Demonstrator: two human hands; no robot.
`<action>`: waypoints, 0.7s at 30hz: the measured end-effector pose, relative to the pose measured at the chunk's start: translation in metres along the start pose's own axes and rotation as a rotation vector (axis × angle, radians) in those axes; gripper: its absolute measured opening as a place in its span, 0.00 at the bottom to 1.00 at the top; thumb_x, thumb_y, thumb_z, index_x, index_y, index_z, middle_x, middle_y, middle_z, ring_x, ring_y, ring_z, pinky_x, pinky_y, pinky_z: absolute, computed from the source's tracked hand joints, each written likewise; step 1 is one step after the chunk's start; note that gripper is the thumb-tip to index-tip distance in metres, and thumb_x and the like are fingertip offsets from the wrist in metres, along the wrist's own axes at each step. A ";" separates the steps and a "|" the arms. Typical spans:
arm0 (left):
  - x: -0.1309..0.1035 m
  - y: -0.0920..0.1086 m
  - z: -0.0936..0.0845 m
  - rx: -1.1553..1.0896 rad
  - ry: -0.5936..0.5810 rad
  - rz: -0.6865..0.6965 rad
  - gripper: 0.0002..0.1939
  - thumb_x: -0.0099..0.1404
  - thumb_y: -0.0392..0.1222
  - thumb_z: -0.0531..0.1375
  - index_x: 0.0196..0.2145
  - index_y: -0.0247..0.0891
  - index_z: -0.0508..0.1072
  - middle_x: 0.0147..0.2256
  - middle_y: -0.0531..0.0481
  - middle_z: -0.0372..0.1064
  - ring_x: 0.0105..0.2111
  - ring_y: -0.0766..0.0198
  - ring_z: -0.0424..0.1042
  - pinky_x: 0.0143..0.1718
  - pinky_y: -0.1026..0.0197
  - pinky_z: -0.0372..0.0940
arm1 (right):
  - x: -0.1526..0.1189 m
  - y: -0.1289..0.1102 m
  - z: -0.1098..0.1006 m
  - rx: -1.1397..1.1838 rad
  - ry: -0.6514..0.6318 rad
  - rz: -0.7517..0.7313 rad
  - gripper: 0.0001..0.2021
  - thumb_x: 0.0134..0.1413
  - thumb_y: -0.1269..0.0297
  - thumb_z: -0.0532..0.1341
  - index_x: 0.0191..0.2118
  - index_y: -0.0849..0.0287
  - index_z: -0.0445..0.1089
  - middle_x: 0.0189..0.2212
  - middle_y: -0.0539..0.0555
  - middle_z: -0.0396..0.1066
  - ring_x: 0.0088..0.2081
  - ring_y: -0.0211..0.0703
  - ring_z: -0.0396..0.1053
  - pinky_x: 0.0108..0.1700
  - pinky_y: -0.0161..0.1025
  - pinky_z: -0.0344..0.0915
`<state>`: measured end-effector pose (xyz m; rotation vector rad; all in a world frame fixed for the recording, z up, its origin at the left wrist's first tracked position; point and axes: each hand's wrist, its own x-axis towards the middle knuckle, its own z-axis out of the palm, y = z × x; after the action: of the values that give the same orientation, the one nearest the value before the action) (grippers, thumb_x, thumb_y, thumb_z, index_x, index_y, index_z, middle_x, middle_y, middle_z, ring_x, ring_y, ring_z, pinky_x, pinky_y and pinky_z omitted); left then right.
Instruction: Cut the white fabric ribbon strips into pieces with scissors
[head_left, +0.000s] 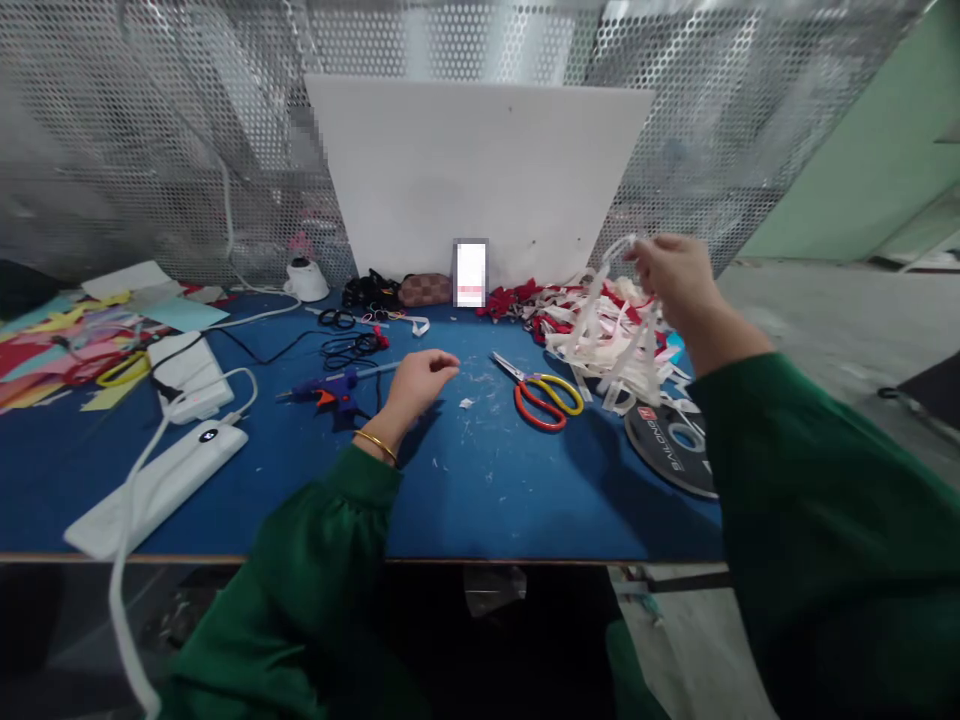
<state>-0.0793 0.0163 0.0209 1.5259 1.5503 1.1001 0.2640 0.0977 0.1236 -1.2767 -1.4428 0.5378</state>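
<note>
While the right hand [673, 272] pinches ribbon [595, 296], it's unclear if the left hand [416, 385], near the glue gun [343, 386], grips anything.

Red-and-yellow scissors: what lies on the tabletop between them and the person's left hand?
In the head view, a small white scrap lies on the blue tabletop between the left hand and the red-and-yellow scissors.

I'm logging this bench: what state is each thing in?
White ribbons: raised, hanging from the right hand.
Left hand: nothing visibly held.
Scissors: lying flat, blades apparently closed.
Glue gun: lying on its side.
Phone: upright, screen lit.
Power bank: display lit, cable plugged in.
Spool: lying down, partly covered.
</note>
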 end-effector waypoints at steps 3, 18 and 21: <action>-0.002 -0.008 -0.001 0.505 -0.099 0.121 0.03 0.56 0.40 0.66 0.30 0.40 0.80 0.31 0.49 0.77 0.34 0.58 0.73 0.35 0.59 0.61 | 0.038 0.003 -0.009 -0.731 0.218 -0.121 0.10 0.65 0.66 0.58 0.38 0.67 0.76 0.34 0.59 0.73 0.33 0.38 0.62 0.37 0.43 0.51; -0.003 -0.019 0.019 0.769 -0.271 0.215 0.05 0.63 0.40 0.62 0.32 0.42 0.79 0.36 0.50 0.78 0.39 0.58 0.74 0.36 0.61 0.61 | -0.127 0.041 0.104 -0.581 -0.377 -0.425 0.08 0.62 0.65 0.61 0.40 0.54 0.79 0.38 0.55 0.80 0.40 0.48 0.75 0.45 0.43 0.65; 0.002 -0.014 0.015 0.779 -0.229 0.209 0.07 0.66 0.41 0.59 0.35 0.41 0.78 0.39 0.48 0.78 0.42 0.57 0.74 0.39 0.60 0.62 | -0.132 0.052 0.104 -0.647 -0.409 -0.406 0.08 0.63 0.67 0.61 0.40 0.56 0.79 0.39 0.55 0.80 0.41 0.49 0.75 0.45 0.42 0.64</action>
<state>-0.0715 0.0209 0.0027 2.2695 1.7795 0.3831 0.1709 0.0279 -0.0081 -1.3444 -2.2766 0.0410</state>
